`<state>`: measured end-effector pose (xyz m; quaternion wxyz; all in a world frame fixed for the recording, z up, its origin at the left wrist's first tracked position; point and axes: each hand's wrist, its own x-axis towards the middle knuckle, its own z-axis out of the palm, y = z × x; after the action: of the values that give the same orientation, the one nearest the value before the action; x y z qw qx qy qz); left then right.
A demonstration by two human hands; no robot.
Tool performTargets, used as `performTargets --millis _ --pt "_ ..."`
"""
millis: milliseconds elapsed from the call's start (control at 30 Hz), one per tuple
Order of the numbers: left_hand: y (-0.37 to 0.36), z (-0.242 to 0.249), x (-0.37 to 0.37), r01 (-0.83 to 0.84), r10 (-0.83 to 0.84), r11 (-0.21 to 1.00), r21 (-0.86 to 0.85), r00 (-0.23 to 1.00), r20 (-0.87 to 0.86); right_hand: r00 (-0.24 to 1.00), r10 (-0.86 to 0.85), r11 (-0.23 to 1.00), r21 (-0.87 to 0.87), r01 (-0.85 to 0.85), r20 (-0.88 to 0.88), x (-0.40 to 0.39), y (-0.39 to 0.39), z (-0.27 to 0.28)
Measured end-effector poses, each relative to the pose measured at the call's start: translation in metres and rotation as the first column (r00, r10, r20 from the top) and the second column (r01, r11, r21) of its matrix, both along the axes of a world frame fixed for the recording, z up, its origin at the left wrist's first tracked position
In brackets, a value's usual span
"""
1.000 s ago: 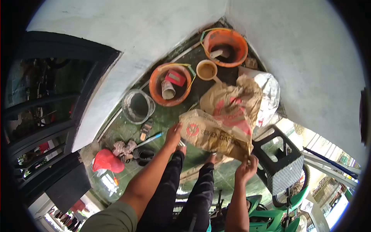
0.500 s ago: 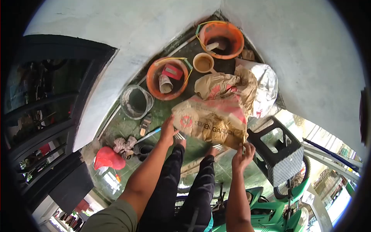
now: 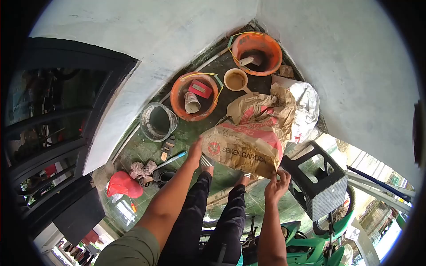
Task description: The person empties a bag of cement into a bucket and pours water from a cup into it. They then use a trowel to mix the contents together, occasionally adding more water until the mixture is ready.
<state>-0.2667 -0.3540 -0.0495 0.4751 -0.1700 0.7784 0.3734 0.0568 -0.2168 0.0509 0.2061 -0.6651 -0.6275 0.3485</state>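
A crumpled brown paper cement sack (image 3: 242, 148), printed in red and black, stretches between my two hands. My left hand (image 3: 194, 153) grips its left edge, with the fingertips partly hidden behind the paper. At the lower right corner, my right hand (image 3: 278, 184) pinches the sack between thumb and fingers. The far part of the sack is bunched up against a white plastic sack (image 3: 307, 104). Just beyond the paper sits a dipper (image 3: 235, 80) with brownish residue inside.
Two orange buckets (image 3: 179, 84) (image 3: 277, 55) hold tools, and a grey bucket (image 3: 143, 128) stands near the left wall. A black step stool (image 3: 328, 195) is at my right, by a green motorcycle (image 3: 306, 248). A red bag (image 3: 124, 184) and a rag (image 3: 142, 169) lie left.
The view has shifted slightly, so the buckets and sack appear a little lower. Both hands keep hold of the sack, and its printed front looks a bit flatter.
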Motion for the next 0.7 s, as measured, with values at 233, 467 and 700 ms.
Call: performTargets --millis 233,467,700 --pt "-0.012 -0.021 0.001 0.067 -0.035 0.986 0.154 0.979 -0.2 1.0 -0.02 0.999 0.05 0.02 0.004 0.01 0.0 -0.014" --pt "0.015 0.026 0.012 -0.21 0.183 0.953 0.219 0.973 0.139 0.997 -0.055 0.998 0.012 0.055 -0.056 0.004 -0.001 -0.014" --pt "-0.008 -0.023 0.013 -0.117 0.127 0.992 0.048 0.931 -0.343 0.999 -0.044 0.999 0.0 0.044 -0.019 0.002 0.001 -0.009"
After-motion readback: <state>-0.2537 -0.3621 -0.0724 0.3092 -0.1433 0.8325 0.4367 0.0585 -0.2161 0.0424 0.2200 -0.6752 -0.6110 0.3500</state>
